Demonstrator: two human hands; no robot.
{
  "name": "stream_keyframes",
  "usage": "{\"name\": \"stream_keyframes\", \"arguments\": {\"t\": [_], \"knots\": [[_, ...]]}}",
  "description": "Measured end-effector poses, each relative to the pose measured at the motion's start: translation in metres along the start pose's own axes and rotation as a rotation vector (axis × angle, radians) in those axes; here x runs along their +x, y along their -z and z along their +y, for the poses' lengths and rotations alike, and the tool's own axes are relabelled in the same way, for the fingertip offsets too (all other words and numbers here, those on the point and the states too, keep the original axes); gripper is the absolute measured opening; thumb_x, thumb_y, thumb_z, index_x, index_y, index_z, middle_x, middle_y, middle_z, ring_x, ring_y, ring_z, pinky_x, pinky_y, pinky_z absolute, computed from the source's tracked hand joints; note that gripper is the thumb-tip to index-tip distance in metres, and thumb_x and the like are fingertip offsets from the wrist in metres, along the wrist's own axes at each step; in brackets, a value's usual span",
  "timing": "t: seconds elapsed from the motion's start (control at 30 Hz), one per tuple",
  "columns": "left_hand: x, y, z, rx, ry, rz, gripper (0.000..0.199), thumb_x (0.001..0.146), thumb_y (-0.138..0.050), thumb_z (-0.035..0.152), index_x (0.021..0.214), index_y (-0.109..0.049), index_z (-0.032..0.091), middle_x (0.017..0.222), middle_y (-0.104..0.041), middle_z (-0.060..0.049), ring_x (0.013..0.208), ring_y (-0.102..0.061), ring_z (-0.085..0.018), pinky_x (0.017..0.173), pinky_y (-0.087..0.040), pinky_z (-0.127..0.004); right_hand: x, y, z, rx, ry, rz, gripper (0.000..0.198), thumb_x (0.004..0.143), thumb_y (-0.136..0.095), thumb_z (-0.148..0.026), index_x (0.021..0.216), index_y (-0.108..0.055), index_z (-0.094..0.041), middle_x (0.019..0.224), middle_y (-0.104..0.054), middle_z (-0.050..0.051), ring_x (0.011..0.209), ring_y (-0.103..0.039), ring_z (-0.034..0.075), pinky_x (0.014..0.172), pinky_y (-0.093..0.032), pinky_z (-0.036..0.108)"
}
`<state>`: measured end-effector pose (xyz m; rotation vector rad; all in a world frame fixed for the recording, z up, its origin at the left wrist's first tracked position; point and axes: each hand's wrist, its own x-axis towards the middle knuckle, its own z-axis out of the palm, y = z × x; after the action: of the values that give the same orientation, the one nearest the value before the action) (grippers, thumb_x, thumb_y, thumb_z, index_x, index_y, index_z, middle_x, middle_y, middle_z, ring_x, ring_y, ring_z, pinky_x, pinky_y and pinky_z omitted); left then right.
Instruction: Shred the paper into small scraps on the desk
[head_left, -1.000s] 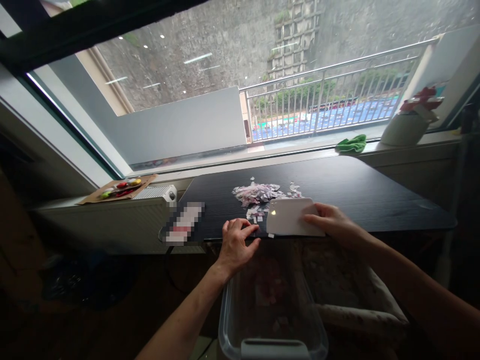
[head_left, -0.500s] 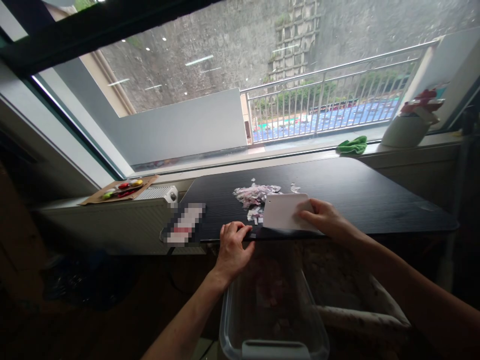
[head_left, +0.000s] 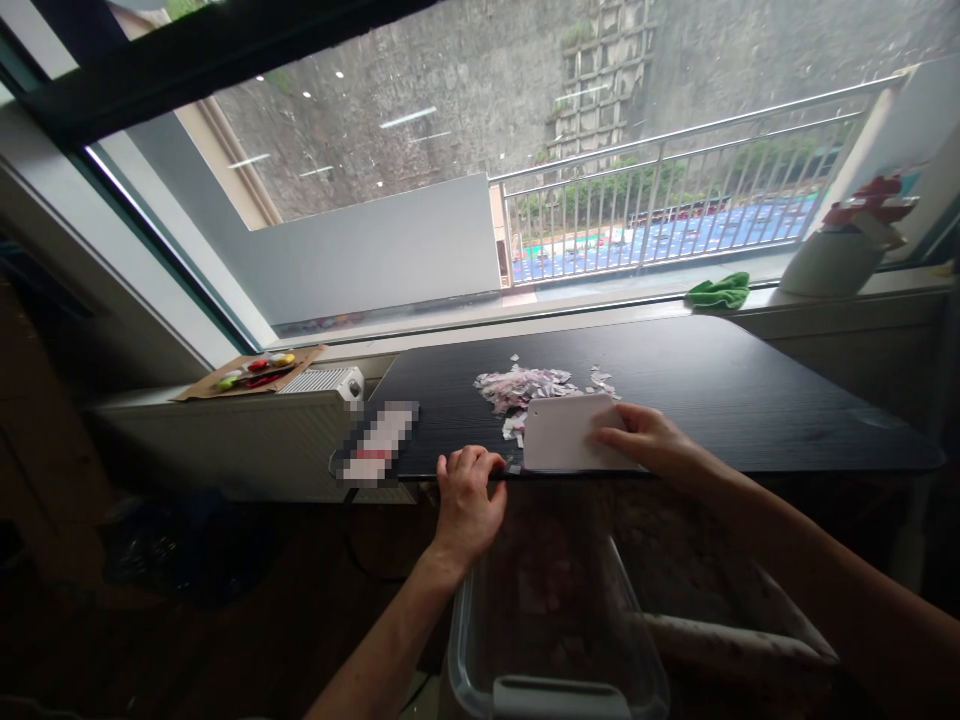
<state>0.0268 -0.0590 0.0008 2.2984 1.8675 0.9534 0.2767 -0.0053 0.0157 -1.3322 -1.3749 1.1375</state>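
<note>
My right hand [head_left: 651,436] grips a flat white scraper [head_left: 564,432] with rounded corners and a small hole near one corner. Its lower edge is at the front edge of the black table [head_left: 735,390]. Behind and left of the scraper lies a loose pile of small white and pinkish paper scraps [head_left: 517,388]. My left hand [head_left: 471,490] rests on the table's front edge, fingers bent and thumb apart, holding nothing I can see. A few scraps lie between its fingertips and the scraper. Below the edge stands a clear plastic bin [head_left: 555,610] with some scraps inside.
A partly blurred-out white item [head_left: 381,440] lies at the table's left end. Beyond it, cardboard with colourful small things [head_left: 259,370] sits on a radiator [head_left: 247,450]. A green cloth [head_left: 718,291] and a whitish pot [head_left: 832,258] are on the windowsill. A pale roll-like shape is beside the bin.
The scraper in my right hand has come slightly nearer the table's front edge, and more scraps show behind it. My left hand stays at the edge. The view has shifted slightly.
</note>
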Motion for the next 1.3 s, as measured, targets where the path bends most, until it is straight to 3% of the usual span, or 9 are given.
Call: {"name": "stream_keyframes", "arguments": {"t": [0.17,0.4,0.6,0.77,1.0,1.1,1.17,1.3], "knots": [[0.0,0.002,0.002,0.024,0.012,-0.034,0.017,0.078,-0.06,0.011,0.09,-0.062,0.023,0.098,-0.06,-0.004,0.101,-0.054,-0.024,0.104,-0.03,-0.054,0.003,0.0,-0.003,-0.111,0.057,0.074,0.023,0.06,-0.067,-0.032,0.077,-0.066,-0.017,0.067,-0.066,0.001,0.059,-0.058,0.015,0.052,-0.046,0.025],[-0.001,0.004,0.004,0.03,0.031,-0.069,0.016,0.081,-0.06,0.013,0.091,-0.064,0.023,0.101,-0.06,-0.004,0.104,-0.053,-0.024,0.107,-0.027,-0.055,0.005,-0.008,0.0,-0.087,0.085,-0.032,0.024,0.064,-0.065,-0.036,0.079,-0.063,-0.018,0.067,-0.063,0.0,0.058,-0.056,0.014,0.052,-0.046,0.026],[0.0,0.005,0.005,0.033,0.035,-0.073,0.014,0.08,-0.06,0.013,0.09,-0.064,0.022,0.1,-0.061,-0.004,0.102,-0.054,-0.024,0.107,-0.028,-0.056,0.003,-0.013,-0.007,-0.078,0.078,-0.021,0.022,0.062,-0.066,-0.035,0.075,-0.061,-0.018,0.065,-0.062,0.0,0.059,-0.057,0.015,0.053,-0.047,0.026],[0.0,0.005,0.005,0.027,0.039,-0.079,0.015,0.08,-0.06,0.013,0.09,-0.063,0.022,0.1,-0.06,-0.004,0.103,-0.053,-0.024,0.107,-0.027,-0.056,-0.001,-0.012,-0.012,-0.056,0.06,-0.09,0.022,0.063,-0.067,-0.033,0.078,-0.062,-0.018,0.068,-0.064,0.001,0.061,-0.059,0.015,0.054,-0.048,0.026],[-0.001,0.003,0.003,0.014,0.036,-0.072,0.018,0.079,-0.059,0.012,0.092,-0.063,0.023,0.1,-0.06,-0.004,0.103,-0.053,-0.024,0.108,-0.026,-0.056,0.002,-0.008,-0.01,-0.058,0.095,-0.013,0.024,0.061,-0.067,-0.033,0.08,-0.062,-0.018,0.072,-0.065,0.002,0.063,-0.06,0.016,0.057,-0.051,0.028],[-0.001,0.003,0.003,0.014,0.033,-0.075,0.019,0.078,-0.058,0.011,0.092,-0.062,0.023,0.1,-0.06,-0.004,0.103,-0.053,-0.024,0.108,-0.026,-0.056,0.0,-0.006,-0.016,-0.104,0.148,-0.053,0.023,0.064,-0.064,-0.034,0.08,-0.062,-0.018,0.071,-0.064,0.002,0.062,-0.059,0.016,0.057,-0.049,0.028],[-0.001,0.003,0.003,0.017,0.037,-0.075,0.02,0.077,-0.058,0.01,0.092,-0.062,0.023,0.1,-0.06,-0.004,0.103,-0.053,-0.024,0.108,-0.026,-0.056,-0.005,-0.002,-0.024,-0.17,0.168,0.004,0.021,0.066,-0.062,-0.034,0.081,-0.062,-0.019,0.071,-0.064,0.002,0.062,-0.058,0.016,0.056,-0.048,0.028],[-0.001,0.004,0.006,0.038,0.037,-0.07,0.021,0.077,-0.056,0.009,0.091,-0.061,0.023,0.1,-0.06,-0.004,0.102,-0.054,-0.023,0.108,-0.028,-0.057,-0.014,-0.001,-0.039,-0.419,0.281,0.292,0.021,0.069,-0.061,-0.038,0.08,-0.062,-0.021,0.065,-0.063,0.002,0.059,-0.056,0.017,0.055,-0.044,0.029]]}}
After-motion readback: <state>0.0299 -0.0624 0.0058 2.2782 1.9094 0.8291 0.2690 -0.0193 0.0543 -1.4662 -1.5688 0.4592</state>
